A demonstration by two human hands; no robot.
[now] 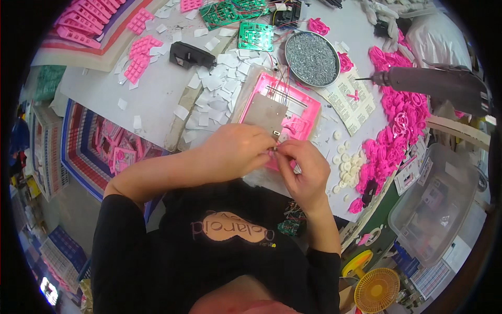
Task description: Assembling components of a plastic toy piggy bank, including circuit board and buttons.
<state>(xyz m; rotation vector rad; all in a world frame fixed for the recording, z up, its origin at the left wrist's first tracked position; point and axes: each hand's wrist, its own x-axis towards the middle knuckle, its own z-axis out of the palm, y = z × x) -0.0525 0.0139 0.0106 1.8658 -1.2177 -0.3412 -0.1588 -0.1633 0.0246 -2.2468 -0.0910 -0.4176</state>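
Observation:
A pink plastic housing [306, 99] lies on the worktable, with a flat brown-grey plate [265, 112] inside it and thin wires [282, 90] running from its far side. My left hand [243, 149] reaches over the near left of the housing, fingertips pinched. At the near edge my right hand [305, 166] also pinches, thumb against fingers. Both sets of fingertips meet at one small spot beside a little metal-edged part [276, 133]. What they grip is too small and covered to name.
A round bowl [314, 85] of small screws stands beyond the housing. A dark electric screwdriver [434, 83] points in from the right, above heaped pink parts [392, 125]. White discs [348, 170] lie nearer. Paper slips [219, 78], a black part [191, 55] and green circuit boards [256, 36] are further left.

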